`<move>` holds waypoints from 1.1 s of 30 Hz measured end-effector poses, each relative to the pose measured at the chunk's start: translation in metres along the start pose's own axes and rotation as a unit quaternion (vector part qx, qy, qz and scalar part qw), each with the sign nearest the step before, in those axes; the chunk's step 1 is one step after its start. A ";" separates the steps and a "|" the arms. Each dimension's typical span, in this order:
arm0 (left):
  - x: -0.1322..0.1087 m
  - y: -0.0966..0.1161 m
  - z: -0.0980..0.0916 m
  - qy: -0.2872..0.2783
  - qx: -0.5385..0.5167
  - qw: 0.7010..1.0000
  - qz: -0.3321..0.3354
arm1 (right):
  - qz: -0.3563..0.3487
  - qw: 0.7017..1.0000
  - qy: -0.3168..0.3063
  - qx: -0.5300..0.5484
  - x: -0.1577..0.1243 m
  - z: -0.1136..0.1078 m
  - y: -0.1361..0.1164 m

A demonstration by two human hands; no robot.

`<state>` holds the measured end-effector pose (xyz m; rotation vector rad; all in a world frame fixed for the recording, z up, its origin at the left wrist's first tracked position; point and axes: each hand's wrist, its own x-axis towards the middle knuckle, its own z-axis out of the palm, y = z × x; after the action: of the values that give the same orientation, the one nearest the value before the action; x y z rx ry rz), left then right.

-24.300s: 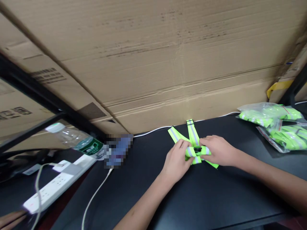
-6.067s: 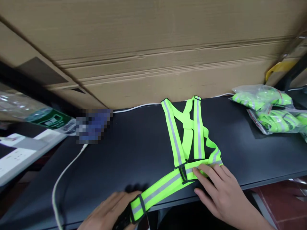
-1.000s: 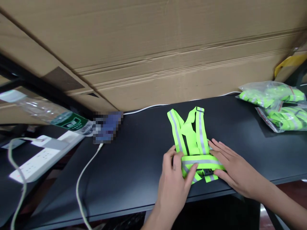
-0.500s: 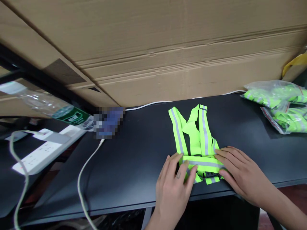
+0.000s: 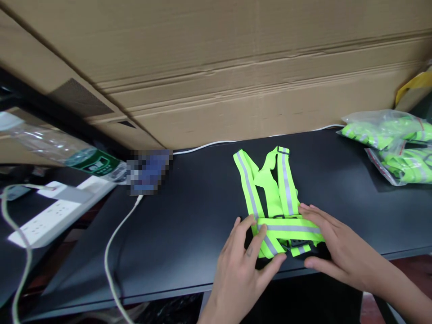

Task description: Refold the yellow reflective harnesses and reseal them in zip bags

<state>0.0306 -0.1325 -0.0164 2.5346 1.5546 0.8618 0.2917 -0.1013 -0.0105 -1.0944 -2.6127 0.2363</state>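
Note:
A neon yellow-green reflective harness vest (image 5: pixel 275 191) with grey stripes lies on the black table, its shoulder straps pointing away from me. Its waist strap (image 5: pixel 292 228) runs across the near end, above a black buckle (image 5: pixel 300 243). At the strap's left end, my left hand (image 5: pixel 241 265) touches the fabric with bent fingers, the thumb spread apart along the lower edge. My right hand (image 5: pixel 332 247) is at the right end, fingers stretched out over the strap's edge and thumb apart below. The tips of some right fingers rest against the fabric.
Clear bags of similar vests (image 5: pixel 388 148) lie at the right. A cardboard wall (image 5: pixel 236 99) stands behind the black table (image 5: pixel 182 225). To the left are a plastic bottle (image 5: pixel 92 162), a white power strip (image 5: pixel 50 220), a blurred blue item (image 5: pixel 151 171) and a white cable (image 5: pixel 110 252).
My right hand has opened wider, its thumb moving down off the strap. My left thumb has moved down and right, away from the index finger. The view has shifted slightly.

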 end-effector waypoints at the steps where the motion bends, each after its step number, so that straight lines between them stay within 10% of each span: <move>1: -0.001 -0.001 0.000 -0.007 0.000 1.000 0.007 | -0.001 1.000 0.000 0.001 0.000 0.000 0.000; 33: -0.004 0.005 -0.004 -0.086 -0.047 0.990 -0.098 | -0.116 0.991 0.000 -0.065 -0.001 0.000 -0.006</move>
<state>0.0311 -0.1396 -0.0130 2.2766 1.6315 0.6587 0.2886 -0.1066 -0.0087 -0.8180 -2.7571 0.0152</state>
